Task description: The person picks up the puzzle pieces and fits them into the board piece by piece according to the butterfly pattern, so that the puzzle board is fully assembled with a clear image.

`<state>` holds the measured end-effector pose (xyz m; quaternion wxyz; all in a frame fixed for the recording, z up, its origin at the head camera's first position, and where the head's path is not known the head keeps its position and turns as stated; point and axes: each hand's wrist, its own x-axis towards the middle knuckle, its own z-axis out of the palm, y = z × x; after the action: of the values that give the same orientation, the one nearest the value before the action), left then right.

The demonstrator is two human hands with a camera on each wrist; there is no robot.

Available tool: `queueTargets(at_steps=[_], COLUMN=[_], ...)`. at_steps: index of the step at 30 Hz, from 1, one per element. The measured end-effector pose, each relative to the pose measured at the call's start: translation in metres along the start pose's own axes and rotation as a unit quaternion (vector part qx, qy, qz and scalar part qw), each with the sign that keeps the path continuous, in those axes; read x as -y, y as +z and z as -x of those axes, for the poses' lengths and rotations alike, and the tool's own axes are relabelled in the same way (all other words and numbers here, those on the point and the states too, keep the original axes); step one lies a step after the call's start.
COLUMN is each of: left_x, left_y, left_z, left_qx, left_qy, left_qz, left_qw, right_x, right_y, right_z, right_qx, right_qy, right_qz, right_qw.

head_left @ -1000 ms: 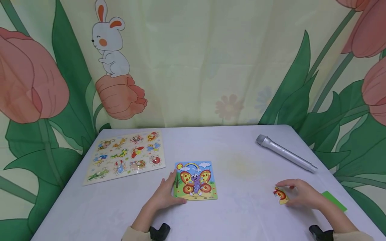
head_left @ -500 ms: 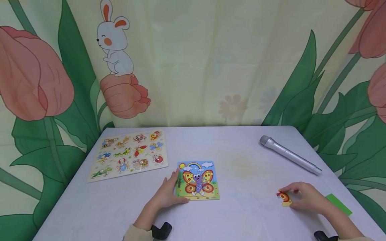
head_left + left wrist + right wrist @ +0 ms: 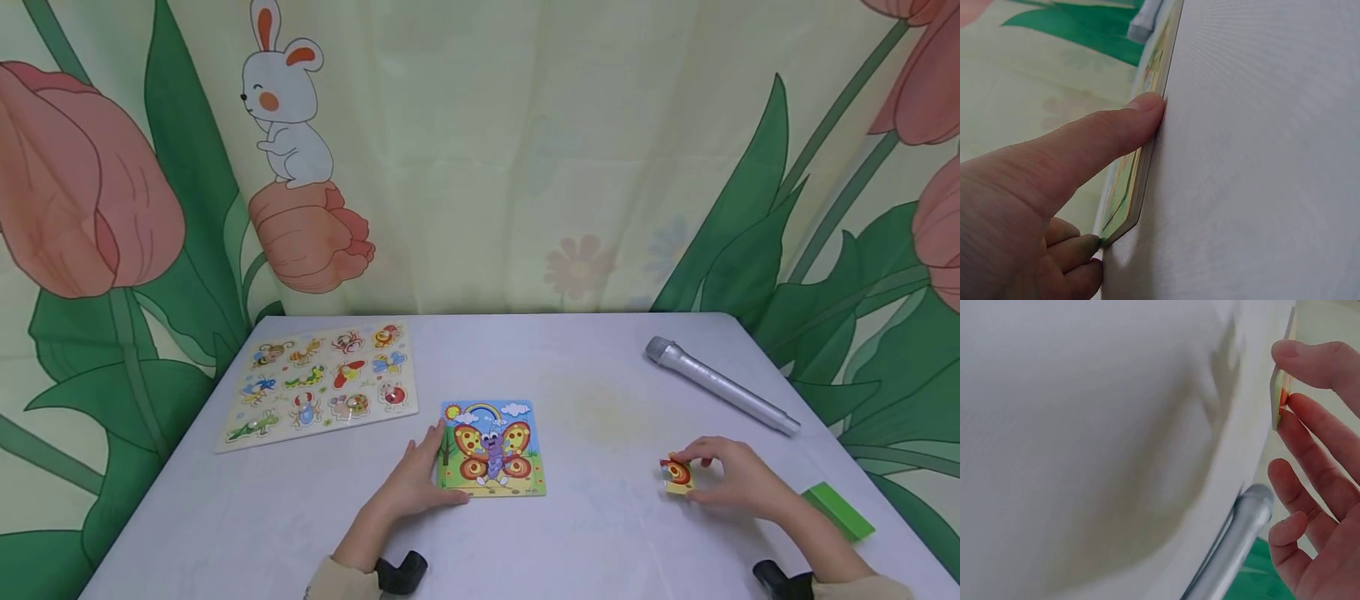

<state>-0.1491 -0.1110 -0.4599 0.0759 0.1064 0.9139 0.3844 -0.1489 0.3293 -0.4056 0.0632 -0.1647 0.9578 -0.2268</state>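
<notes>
A square butterfly puzzle (image 3: 491,450) lies flat in the middle of the table, the butterfly picture facing up. My left hand (image 3: 414,475) grips its near left corner, thumb (image 3: 1145,103) against the near edge and fingers along the left side. Over to the right, my right hand (image 3: 738,479) pinches a small puzzle piece (image 3: 678,475) with red, orange and yellow rings, between thumb and fingertips. In the right wrist view that thin piece (image 3: 1279,394) is held up off the table, above its shadow, and the lower fingers hang loosely curled.
An insect peg puzzle board (image 3: 322,383) lies at the back left. A silver toy microphone (image 3: 720,385) lies at the back right. Beside my right forearm sits a green block (image 3: 840,510). A printed curtain (image 3: 480,158) hangs behind the table.
My right hand, with the puzzle piece, has moved left and slightly away from me, uncovering more of the green block. My left hand stays at the butterfly puzzle. The head view has shifted slightly.
</notes>
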Motion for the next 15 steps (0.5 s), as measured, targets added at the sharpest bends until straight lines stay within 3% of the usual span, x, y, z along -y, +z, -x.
queueTargets(at_steps=[15], left_x=[-0.002], left_y=[-0.001], left_z=[0.001], left_qx=[-0.004], left_qy=[0.000], left_qz=[0.001], left_qw=[1.0000], right_x=[0.047], right_y=[0.011], right_z=[-0.029], right_qx=[-0.024], right_qy=[-0.088], right_qz=[-0.024], right_qw=[0.9955])
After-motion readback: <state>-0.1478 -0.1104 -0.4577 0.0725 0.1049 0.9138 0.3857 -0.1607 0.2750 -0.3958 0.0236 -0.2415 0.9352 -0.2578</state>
